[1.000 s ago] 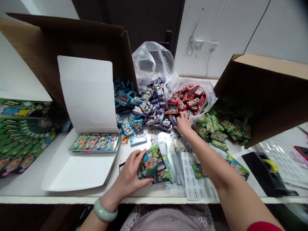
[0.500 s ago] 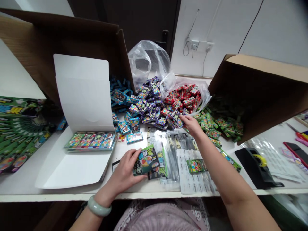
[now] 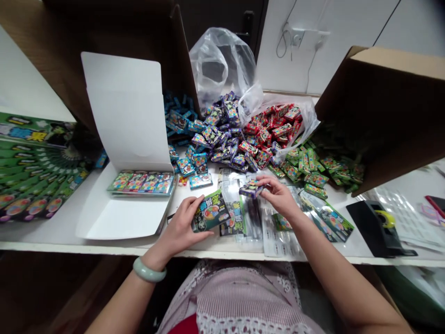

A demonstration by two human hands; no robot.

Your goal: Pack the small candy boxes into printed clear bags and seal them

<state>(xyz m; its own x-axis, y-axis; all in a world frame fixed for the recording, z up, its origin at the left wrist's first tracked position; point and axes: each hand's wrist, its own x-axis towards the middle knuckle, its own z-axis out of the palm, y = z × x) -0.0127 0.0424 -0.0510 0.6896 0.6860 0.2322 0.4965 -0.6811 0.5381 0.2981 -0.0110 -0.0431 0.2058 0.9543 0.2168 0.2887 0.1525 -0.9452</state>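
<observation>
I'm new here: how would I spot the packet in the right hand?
On the white table, find the heap of purple packets near the middle. Nearer the table's front edge, the right hand holds one small purple packet. That one is in a grip, while the heap's packets lie piled together.

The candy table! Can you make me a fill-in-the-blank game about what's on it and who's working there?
1. The color of the small packet in the right hand is ____.
2. The arm with the pale green bracelet is the ____ one.
3. The color of the raised box lid is ____.

Missing words: purple; left; white.
</observation>
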